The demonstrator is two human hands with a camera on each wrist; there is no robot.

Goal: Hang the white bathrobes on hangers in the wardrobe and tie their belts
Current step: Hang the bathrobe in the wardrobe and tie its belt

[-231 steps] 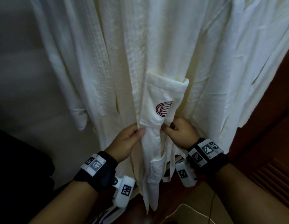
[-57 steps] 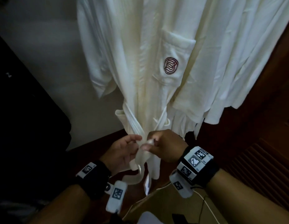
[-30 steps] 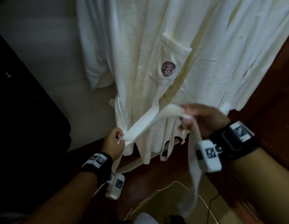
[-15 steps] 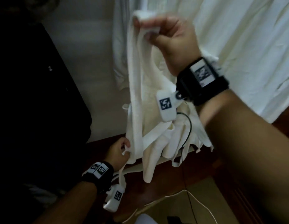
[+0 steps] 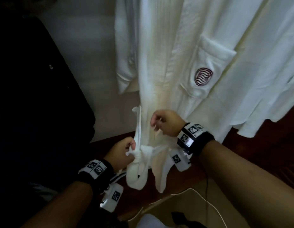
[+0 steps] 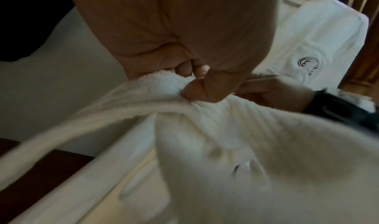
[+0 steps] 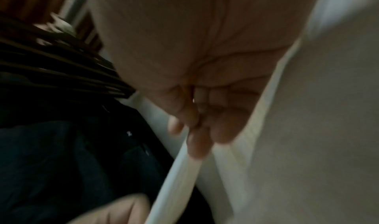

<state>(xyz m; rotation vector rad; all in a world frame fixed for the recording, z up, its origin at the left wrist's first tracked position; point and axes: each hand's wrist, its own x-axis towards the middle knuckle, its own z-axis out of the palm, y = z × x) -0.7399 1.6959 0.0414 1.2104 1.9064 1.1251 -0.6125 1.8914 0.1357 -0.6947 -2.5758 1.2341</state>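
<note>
The white belt (image 5: 143, 155) hung low against the front of the nearer white bathrobe (image 5: 161, 66), gathered into a knot-like bunch with two loose ends trailing down toward the dark wooden floor (image 5: 251, 145). The bathrobe itself was suspended upright, with a chest pocket (image 5: 208, 63) bearing a dark red swirl emblem (image 5: 204, 76), and a second white bathrobe (image 5: 264, 60) hung just beside it to the right. The left hand (image 5: 121, 153) was curled, its thumb and fingers pinching the bunched belt at the knot; the left wrist view confirmed the terry fabric caught between thumb and fingertips (image 6: 197, 89). The right hand (image 5: 166, 122) sat higher, near the robe's front edge, its fingers curled and pinching a narrow strip of white fabric, as the blurred right wrist view showed; whether that strip was the belt or the robe's edge could not be determined. Both wrists carried black bands with marker tags. A pale wall (image 5: 87, 46) stood behind the garments, a dark mass (image 5: 36, 96) occupied the left side, and a thin white cable (image 5: 208, 204) lay across the floor below.
</note>
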